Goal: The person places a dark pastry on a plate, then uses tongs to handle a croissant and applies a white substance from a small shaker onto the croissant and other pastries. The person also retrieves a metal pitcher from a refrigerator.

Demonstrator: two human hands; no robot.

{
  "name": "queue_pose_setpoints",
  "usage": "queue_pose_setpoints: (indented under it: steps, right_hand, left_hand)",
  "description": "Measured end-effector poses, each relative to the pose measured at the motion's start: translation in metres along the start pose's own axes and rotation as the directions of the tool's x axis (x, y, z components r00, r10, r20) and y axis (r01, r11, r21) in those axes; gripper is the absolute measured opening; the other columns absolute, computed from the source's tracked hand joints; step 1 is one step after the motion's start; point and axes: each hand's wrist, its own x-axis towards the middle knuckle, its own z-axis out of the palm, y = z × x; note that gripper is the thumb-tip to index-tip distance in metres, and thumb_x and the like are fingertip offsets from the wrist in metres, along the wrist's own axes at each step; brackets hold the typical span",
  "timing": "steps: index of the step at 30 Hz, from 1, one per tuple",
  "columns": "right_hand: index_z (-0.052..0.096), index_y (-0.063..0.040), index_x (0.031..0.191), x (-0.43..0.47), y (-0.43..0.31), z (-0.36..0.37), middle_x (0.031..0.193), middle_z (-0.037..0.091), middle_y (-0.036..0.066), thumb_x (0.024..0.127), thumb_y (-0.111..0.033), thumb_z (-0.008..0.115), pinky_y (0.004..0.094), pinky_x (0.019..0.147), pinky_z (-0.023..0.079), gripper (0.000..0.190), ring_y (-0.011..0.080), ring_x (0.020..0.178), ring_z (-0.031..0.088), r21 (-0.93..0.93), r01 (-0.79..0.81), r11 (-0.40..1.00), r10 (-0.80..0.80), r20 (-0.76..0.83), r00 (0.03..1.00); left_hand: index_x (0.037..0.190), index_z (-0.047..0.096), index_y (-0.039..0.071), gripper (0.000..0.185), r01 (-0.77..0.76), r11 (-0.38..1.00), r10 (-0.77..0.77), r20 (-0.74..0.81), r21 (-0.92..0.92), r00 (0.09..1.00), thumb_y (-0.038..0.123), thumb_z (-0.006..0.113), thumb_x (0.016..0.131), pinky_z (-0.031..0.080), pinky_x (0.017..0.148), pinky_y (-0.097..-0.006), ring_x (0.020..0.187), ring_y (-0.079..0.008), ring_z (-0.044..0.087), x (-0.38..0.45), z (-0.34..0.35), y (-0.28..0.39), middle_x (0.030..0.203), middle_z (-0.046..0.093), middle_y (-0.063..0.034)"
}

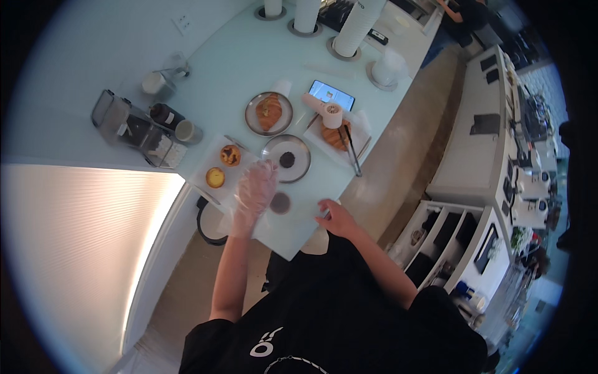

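Observation:
My left hand (pixel 257 187), in a clear plastic glove, hovers between a paper-lined tray (pixel 198 170) and a metal-rimmed plate (pixel 306 170). Its fingers are bunched; whether they pinch anything is hidden. Two tarts, one browned (pixel 230 155) and one yellow (pixel 215 177), lie on that tray. On the plate sits a small dark round piece (pixel 287 160). My bare right hand (pixel 338 219) is at the counter's right edge, holding nothing, with thumb and fingers apart. A brownish disc (pixel 280 203) shows on the counter between my hands.
Farther back are a plated croissant (pixel 269 112), a lit phone (pixel 343 96) and a handheld fan (pixel 332 114). Black tongs (pixel 352 154) overhang the counter edge beside another croissant (pixel 334 135). Cup stacks (pixel 352 35) rise behind. Containers (pixel 140 131) line the left wall. A person (pixel 467 18) stands far right.

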Motion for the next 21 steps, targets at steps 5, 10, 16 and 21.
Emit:
queue_pose_setpoints:
  steps: [5,10,16,21]
  right_hand:
    - [0.054,-0.018,0.155,0.018,0.022,-0.04,0.117,0.066,0.013,0.104,-0.019,0.068,0.0422,0.075,0.06,0.053,0.0263,0.084,0.072,-0.085,0.252,0.964,-0.257,-0.047,0.965]
    - [0.039,-0.026,0.168,0.09,-0.02,-0.039,0.116,0.059,0.015,0.108,-0.028,0.062,0.0488,0.074,0.061,0.064,0.0342,0.094,0.072,-0.487,0.364,0.794,-0.421,-0.009,0.907]
    - [0.033,-0.03,0.172,0.089,-0.034,-0.039,0.115,0.057,0.015,0.107,-0.028,0.062,0.0491,0.081,0.061,0.071,0.0338,0.095,0.071,-0.578,0.299,0.759,-0.352,0.023,0.936]
    - [0.039,-0.023,0.168,0.037,0.003,-0.037,0.12,0.059,0.018,0.106,-0.021,0.063,0.0488,0.085,0.06,0.066,0.0384,0.096,0.07,-0.291,0.306,0.907,-0.349,-0.109,0.931]
  left_hand:
    - [0.104,0.074,0.0,0.021,0.37,0.928,-0.363,0.121,-0.038,0.924,0.021,0.072,0.101,0.059,0.079,-0.0457,0.089,-0.0403,0.075,-0.018,-0.035,0.095,0.096,0.077,-0.0214]
    - [0.102,0.078,-0.003,0.025,0.502,0.812,-0.457,0.213,-0.297,0.864,0.022,0.074,0.099,0.059,0.078,-0.0431,0.087,-0.0391,0.076,-0.083,-0.052,0.175,0.092,0.076,-0.023]
    - [0.11,0.078,-0.004,0.028,0.645,0.709,-0.573,0.3,-0.286,0.763,0.021,0.076,0.098,0.061,0.083,-0.0393,0.089,-0.0315,0.079,-0.134,-0.05,0.194,0.095,0.079,-0.0217]
    - [0.118,0.077,-0.005,0.034,0.514,0.788,-0.384,0.383,-0.338,0.84,0.023,0.077,0.098,0.062,0.087,-0.0377,0.093,-0.0289,0.08,-0.146,-0.045,0.16,0.102,0.08,-0.0213]
